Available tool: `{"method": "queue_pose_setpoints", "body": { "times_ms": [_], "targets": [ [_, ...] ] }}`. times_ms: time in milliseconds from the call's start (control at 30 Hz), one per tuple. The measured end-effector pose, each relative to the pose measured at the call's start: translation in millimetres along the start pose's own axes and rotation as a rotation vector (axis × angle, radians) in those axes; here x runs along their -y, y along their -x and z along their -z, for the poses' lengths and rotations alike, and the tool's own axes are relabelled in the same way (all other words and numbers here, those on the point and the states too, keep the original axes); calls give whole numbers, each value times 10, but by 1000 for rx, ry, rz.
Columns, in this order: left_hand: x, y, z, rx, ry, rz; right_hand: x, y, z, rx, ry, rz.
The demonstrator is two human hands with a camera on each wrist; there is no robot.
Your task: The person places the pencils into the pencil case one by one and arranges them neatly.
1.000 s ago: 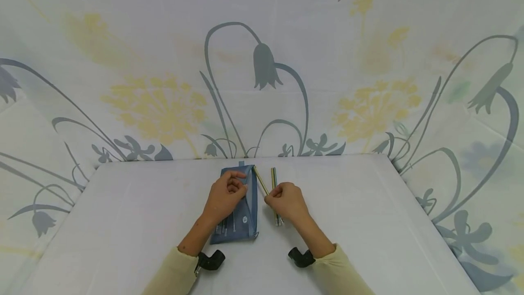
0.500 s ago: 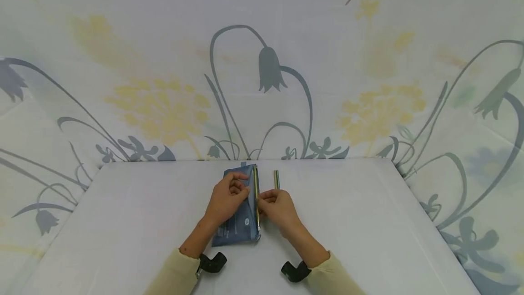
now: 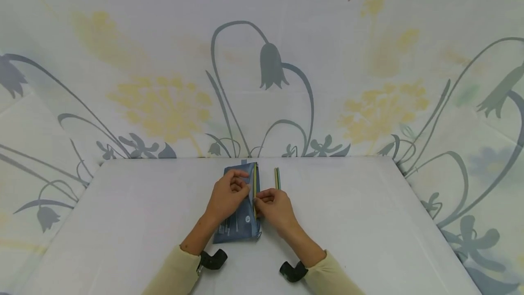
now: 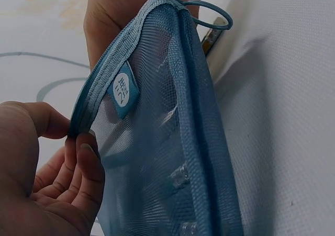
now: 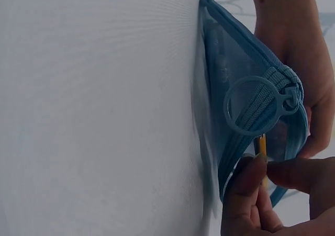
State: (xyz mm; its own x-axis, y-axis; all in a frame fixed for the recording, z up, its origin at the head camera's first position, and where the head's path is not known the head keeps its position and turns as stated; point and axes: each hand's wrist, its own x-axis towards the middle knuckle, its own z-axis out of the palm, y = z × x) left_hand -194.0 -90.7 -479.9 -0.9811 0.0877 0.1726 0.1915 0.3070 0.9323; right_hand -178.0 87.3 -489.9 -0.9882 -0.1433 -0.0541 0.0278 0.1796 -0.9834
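Note:
A blue mesh zip pouch (image 3: pixel 241 229) lies on the white table with its zipped side parted. My left hand (image 3: pixel 227 195) pinches one edge of that opening between thumb and finger, plain in the left wrist view. At the opening, my right hand (image 3: pixel 277 208) pinches a slim yellow pen-like stick (image 5: pixel 263 146). This stick lies lengthwise along the opening, partly hidden by the pouch and my fingers. Clear-ended items show dimly through the mesh. A round zipper pull (image 5: pixel 229 110) hangs at the pouch's near end.
More slim yellow and green sticks (image 3: pixel 277 177) lie on the table (image 3: pixel 348 217) right of the pouch, partly covered by my right hand. A flower-patterned cloth (image 3: pixel 176 58) rises behind the table's far edge. Both wrists carry black camera mounts (image 3: pixel 214 259).
My right hand has moved left with the yellow stick, which has swung from slanted to lengthwise along the pouch opening. My left hand keeps its hold on the edge.

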Motion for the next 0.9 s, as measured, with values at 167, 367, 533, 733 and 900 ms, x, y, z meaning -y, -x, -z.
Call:
{"method": "queue_pose_setpoints", "body": {
  "times_ms": [167,367,533,733,900],
  "targets": [
    [-15,11,-1,-3,-3,7,3,6,8,-5,35,17],
    [-19,8,-2,4,-1,6,21,2,23,-18,70,39],
    [-5,-1,-4,-1,-3,8,29,-7,32,-14,94,37],
    [8,-4,-12,4,-5,9,15,-11,36,-12,102,39],
    [2,-3,-7,8,-5,1,17,-10,40,-10,144,91]
  ]
}}
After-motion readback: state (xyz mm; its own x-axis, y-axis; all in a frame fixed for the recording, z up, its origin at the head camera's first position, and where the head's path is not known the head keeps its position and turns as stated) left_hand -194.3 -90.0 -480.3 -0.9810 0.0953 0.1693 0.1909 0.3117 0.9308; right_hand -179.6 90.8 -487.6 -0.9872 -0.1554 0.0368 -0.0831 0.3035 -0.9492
